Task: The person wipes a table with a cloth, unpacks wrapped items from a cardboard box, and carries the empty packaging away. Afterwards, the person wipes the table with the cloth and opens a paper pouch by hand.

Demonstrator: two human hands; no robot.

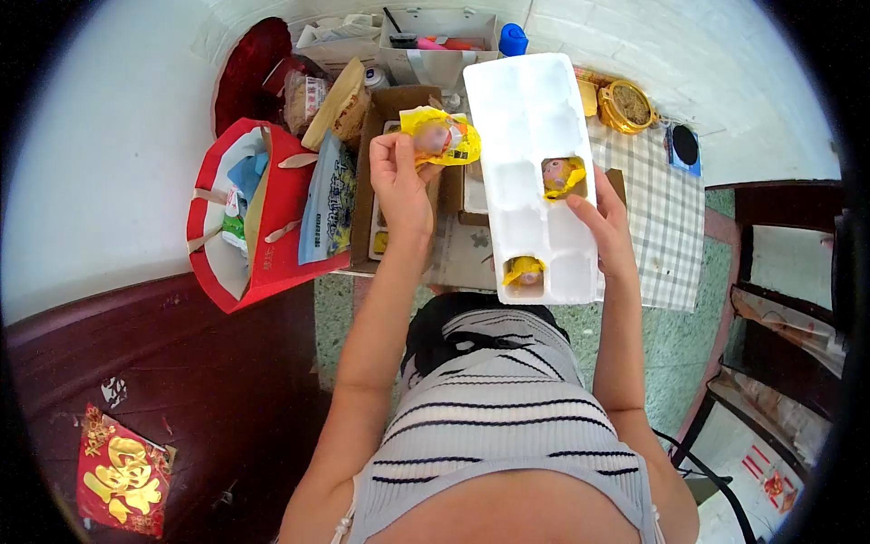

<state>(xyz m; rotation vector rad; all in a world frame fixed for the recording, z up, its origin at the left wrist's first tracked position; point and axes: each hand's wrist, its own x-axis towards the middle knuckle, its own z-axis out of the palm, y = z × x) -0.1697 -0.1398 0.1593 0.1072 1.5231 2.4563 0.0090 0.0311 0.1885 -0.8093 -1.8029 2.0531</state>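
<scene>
My left hand pinches a small item in a yellow wrapper, raised over an open cardboard box. Beside it, my right hand grips the right edge of a white tray with moulded compartments, tilted toward me. Two of its compartments hold yellow-wrapped items, one near the middle of the right column and one at the bottom left. Part of another tray shows inside the cardboard box, partly hidden by my left forearm.
A red gift bag and a blue packet stand left of the box. Behind are a white container and a blue-capped item. A yellow pot sits on the checked tablecloth.
</scene>
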